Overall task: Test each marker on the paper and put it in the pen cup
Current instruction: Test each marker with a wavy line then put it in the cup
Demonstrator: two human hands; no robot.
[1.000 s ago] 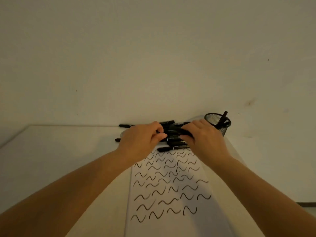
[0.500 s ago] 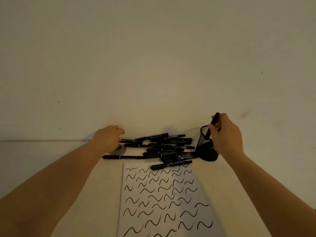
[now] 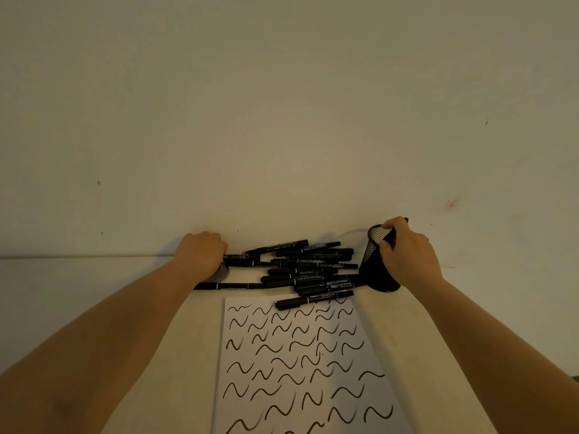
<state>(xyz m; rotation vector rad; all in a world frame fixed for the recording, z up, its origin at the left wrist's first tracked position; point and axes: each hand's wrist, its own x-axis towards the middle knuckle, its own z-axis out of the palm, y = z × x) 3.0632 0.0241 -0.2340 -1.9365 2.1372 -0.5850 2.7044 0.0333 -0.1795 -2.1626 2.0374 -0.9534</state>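
Observation:
A pile of several black markers (image 3: 302, 267) lies along the wall at the back of the table. One marker (image 3: 314, 299) rests across the top edge of the white paper (image 3: 369, 349), which is covered in black wavy test strokes. The black mesh pen cup (image 3: 374, 270) stands right of the pile. My right hand (image 3: 409, 256) pinches a black marker (image 3: 389, 237) at the cup's rim, lower end inside the cup. My left hand (image 3: 200, 252) lies knuckles-up on the pile's left end; its fingertips are hidden.
The wall (image 3: 282, 120) rises straight behind the markers and cup. A grey round disc (image 3: 221, 274) sits in the tabletop beside my left wrist. A single long marker (image 3: 232, 286) lies apart, just above the paper's left corner.
My right hand has carried a marker from the pile over to the cup and lowered it into the rim. My left hand let go and moved to the pile's left end.

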